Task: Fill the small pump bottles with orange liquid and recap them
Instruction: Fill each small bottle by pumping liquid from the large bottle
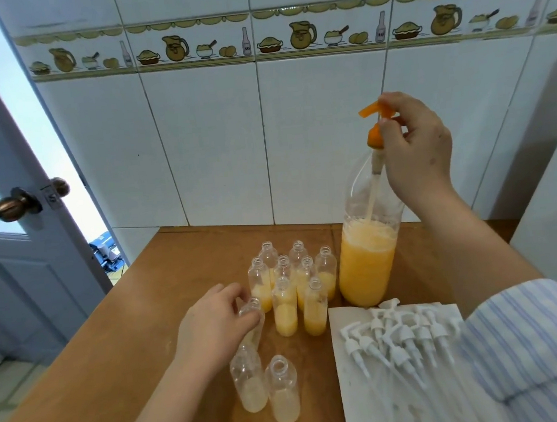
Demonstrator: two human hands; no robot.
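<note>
A: Status? Right hand [413,143] is curled round the orange pump head [376,126], lifted so its tube hangs in the neck of the big bottle [368,236] near the surface's far edge. Left hand [213,322] pinches the neck of one small bottle [252,322] mid-surface, tilted.

B: Step looks like dispensing into that one. Bring its mouth right under the spout before pressing; narrow neck, easy to miss. Keep the big bottle seated, it looks top-heavy with the pump raised.

A: Room?

B: Tight. Part-filled small bottles [291,287] cluster just beside the big one; two more [263,389] stand nearer the front edge. All open, so a knock spills. White pump caps [398,338] lie on a sheet [357,407] at front right. Left half of the surface [111,329] is free: work there.
</note>
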